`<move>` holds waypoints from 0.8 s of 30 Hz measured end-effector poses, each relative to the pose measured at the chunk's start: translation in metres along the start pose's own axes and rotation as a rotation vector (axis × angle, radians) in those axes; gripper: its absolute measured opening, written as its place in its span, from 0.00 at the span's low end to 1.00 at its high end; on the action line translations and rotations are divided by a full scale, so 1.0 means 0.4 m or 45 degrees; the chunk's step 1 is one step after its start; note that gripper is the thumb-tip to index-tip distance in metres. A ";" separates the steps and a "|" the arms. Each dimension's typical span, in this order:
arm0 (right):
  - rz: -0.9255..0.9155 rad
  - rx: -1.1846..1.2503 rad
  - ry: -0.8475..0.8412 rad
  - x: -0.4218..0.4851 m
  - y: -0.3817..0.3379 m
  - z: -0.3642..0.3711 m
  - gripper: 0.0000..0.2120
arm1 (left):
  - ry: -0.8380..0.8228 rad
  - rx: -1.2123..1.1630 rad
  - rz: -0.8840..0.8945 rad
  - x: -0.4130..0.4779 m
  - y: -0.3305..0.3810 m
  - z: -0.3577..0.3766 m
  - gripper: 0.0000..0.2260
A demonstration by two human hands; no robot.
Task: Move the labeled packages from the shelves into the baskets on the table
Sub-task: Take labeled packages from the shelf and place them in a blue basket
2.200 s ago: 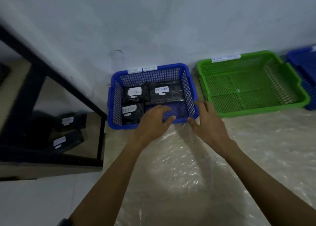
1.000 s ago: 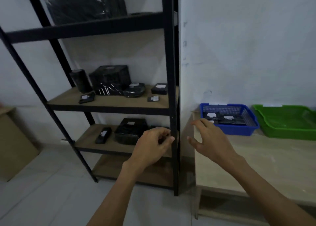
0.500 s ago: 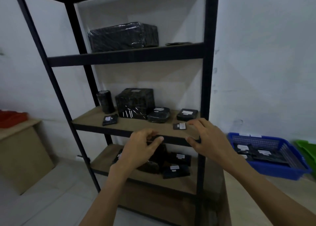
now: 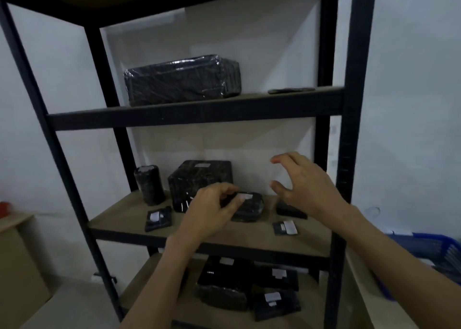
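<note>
You face a black metal rack (image 4: 346,129) with wooden shelves. Your left hand (image 4: 212,209) reaches over the middle shelf (image 4: 224,234) with its fingers curled. The fingertips are at the near left top edge of a rounded black package (image 4: 250,207) with a white label. They overlap it, but you cannot tell from here whether they grip it or only touch it. Your right hand (image 4: 308,184) hangs open above the shelf's right end, fingers spread and thumb apart, holding nothing. It is just over a flat black package (image 4: 289,211) by the back right post.

On the same shelf a wrapped cylinder (image 4: 149,185) stands upright at the left. A large wrapped box (image 4: 202,177) sits just behind the rounded package. A small labeled packet (image 4: 158,219) lies flat near the front left, and another small packet (image 4: 285,227) lies near the front right.

The shelf above carries a big plastic-wrapped bundle (image 4: 182,79) with a thin dark item (image 4: 290,90) beside it. The shelf below holds several more labeled packages (image 4: 224,278) close together.

To your right, the corner of a blue basket (image 4: 439,251) sits on the table (image 4: 361,286), well apart from both hands. A cardboard box (image 4: 17,259) stands at the far left.
</note>
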State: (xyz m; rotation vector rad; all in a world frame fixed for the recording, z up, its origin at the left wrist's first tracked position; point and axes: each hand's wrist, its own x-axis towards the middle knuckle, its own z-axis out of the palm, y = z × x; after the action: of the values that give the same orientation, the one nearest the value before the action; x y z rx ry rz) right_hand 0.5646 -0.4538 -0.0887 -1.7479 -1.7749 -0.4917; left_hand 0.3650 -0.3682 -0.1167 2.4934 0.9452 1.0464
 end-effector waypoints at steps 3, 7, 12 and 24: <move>0.002 -0.048 0.080 0.095 -0.019 -0.008 0.24 | 0.037 -0.019 0.078 0.095 -0.027 -0.050 0.14; -0.019 -0.121 0.211 0.184 -0.033 -0.027 0.23 | 0.106 -0.001 0.214 0.223 -0.025 -0.102 0.14; -0.061 -0.229 0.340 0.276 -0.002 -0.078 0.21 | 0.357 -0.025 0.494 0.363 0.014 -0.137 0.10; 0.104 -0.363 0.636 0.364 0.137 -0.129 0.25 | 0.173 0.054 0.145 0.644 0.182 -0.086 0.20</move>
State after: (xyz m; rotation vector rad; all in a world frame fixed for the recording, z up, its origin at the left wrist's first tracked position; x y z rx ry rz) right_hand 0.6326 -0.3712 0.0357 -1.6798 -1.3228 -1.0837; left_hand 0.5093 -0.2518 0.0793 2.5643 0.8800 1.2576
